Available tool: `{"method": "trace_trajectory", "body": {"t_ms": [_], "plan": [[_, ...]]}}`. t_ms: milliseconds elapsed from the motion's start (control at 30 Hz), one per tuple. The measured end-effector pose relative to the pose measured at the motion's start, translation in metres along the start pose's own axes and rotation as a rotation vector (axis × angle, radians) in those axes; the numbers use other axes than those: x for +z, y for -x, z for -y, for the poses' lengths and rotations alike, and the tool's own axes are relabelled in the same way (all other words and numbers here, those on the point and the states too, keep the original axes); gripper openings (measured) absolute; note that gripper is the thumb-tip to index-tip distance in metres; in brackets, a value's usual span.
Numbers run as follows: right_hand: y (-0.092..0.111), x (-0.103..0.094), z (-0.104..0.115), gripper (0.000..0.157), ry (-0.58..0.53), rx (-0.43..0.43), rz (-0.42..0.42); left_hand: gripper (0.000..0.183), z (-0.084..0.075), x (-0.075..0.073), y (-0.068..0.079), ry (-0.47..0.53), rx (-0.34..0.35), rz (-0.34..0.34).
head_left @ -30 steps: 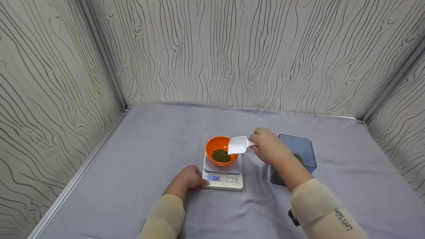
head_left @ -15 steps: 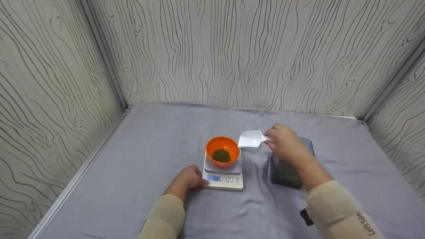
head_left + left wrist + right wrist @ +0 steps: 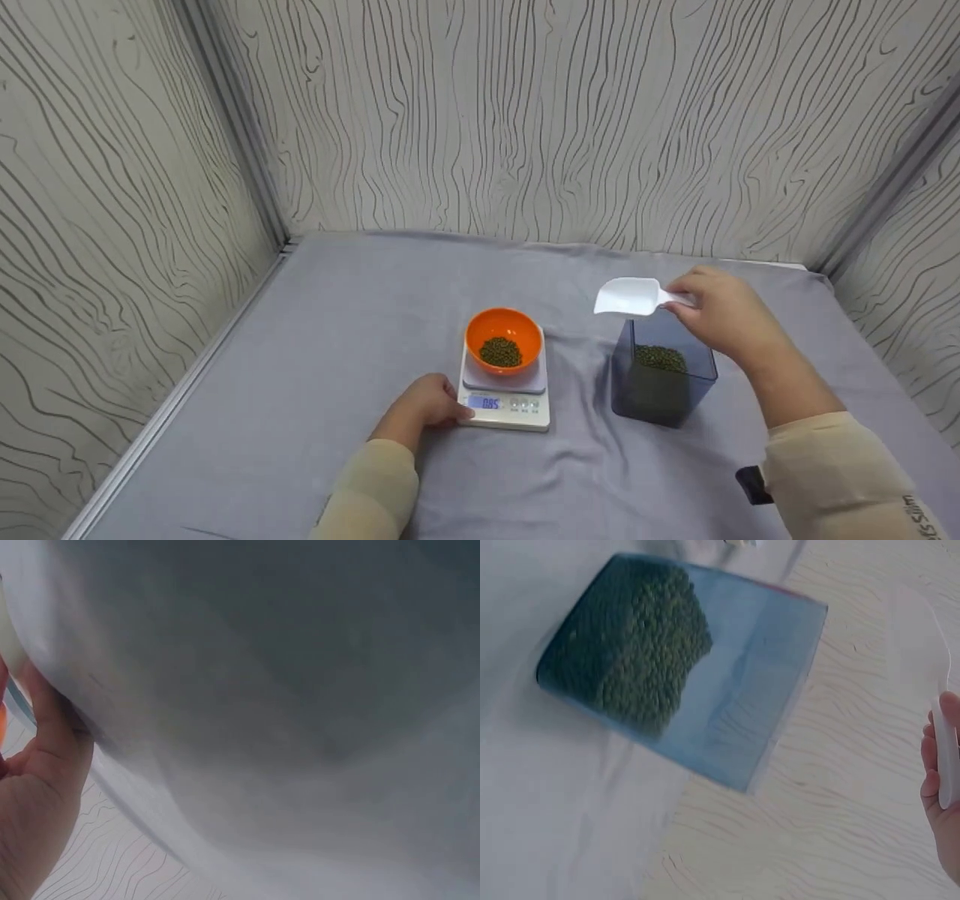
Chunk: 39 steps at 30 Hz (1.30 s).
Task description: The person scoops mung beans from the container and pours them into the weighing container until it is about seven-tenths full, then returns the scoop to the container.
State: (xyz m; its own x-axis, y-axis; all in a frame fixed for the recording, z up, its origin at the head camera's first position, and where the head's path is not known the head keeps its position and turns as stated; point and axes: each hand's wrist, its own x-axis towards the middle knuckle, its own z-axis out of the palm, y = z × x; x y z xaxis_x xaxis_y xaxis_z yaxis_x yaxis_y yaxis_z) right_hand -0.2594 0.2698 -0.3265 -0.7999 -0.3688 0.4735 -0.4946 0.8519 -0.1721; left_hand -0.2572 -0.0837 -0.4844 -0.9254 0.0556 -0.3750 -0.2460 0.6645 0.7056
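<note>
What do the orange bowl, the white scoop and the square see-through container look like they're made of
Orange bowl: probably glossy plastic; its inner wall shows bright highlights, though glazed ceramic isn't ruled out.
White scoop: likely plastic, fairly smooth, with an even white colour running from blade to handle.
Square container: most likely clear tinted plastic, since the grains show through its bluish wall; glass remains possible.

Sleeved arms (image 3: 836, 465) reaching forward.
The left hand (image 3: 429, 400) is gripping low, thumb (image 3: 463, 412) outstretched; the right hand (image 3: 716, 311) is hovering higher, pinching.

wht walls (image 3: 480, 135) w/ dk woodgrain lines, gry corner posts (image 3: 231, 120), wrinkled gry cloth (image 3: 360, 322)
</note>
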Motion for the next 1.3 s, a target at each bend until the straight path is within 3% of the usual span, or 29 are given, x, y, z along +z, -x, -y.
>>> {"method": "trace_trajectory", "body": {"t_ms": [233,533,700,1000,1300], "plan": [[0.005,-0.010,-0.014,0.009,0.024,-0.002,0.004,0.030,0.002,0.001,-0.001,-0.012,-0.005,0.002],[0.008,-0.031,-0.025,0.005,0.005,0.084,0.148,0.030,-0.001,0.002,-0.003,0.016,-0.053,0.010],[0.008,-0.038,-0.032,0.003,0.022,0.089,0.217,0.030,-0.001,0.002,-0.003,0.006,-0.051,0.018],[0.005,-0.021,-0.026,0.004,0.092,0.087,0.415,0.031,-0.001,0.000,-0.001,0.022,-0.038,0.008],[0.003,0.005,-0.017,0.004,0.145,0.108,0.541,0.031,0.000,0.001,-0.001,0.024,-0.029,0.008]]}}
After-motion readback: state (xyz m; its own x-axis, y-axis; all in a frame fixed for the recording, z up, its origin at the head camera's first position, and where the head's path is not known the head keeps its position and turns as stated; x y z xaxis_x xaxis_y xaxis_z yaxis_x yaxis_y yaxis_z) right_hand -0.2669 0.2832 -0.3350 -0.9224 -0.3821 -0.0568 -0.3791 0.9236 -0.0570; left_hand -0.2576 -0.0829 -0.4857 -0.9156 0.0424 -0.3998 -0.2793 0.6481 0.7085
